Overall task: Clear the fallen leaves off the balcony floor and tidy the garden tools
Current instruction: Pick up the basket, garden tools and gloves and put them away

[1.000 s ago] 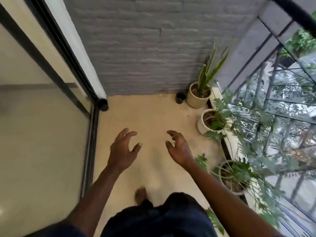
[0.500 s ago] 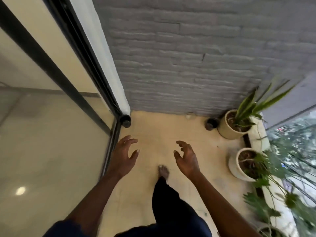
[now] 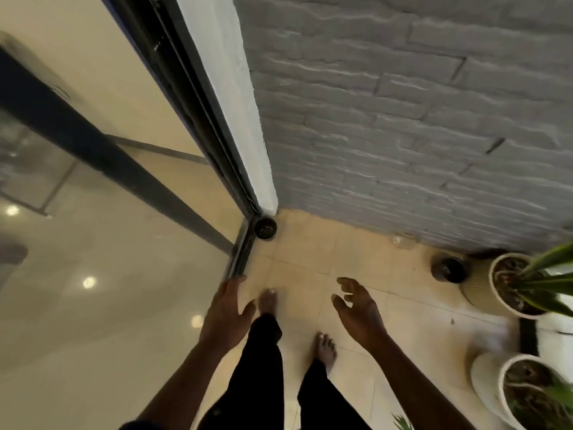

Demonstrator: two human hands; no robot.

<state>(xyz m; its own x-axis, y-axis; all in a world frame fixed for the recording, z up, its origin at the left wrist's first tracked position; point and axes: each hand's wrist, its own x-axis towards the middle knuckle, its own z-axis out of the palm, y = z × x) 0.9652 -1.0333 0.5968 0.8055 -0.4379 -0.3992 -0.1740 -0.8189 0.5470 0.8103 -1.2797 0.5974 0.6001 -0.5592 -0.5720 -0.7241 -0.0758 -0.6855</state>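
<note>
Left of the ribbed pot (image 3: 476,291), the balcony floor (image 3: 310,252) shows only small bits: a dark fleck (image 3: 451,321) just in front of the pot and a pale scrap (image 3: 403,240) further left of it. Can't tell if either is a leaf. No garden tools in view. Both bits lie on the pot side of the hands, so the right hand (image 3: 359,318) is nearer and the left hand (image 3: 226,315) farthest from the pot. Both are empty, fingers loosely spread.
</note>
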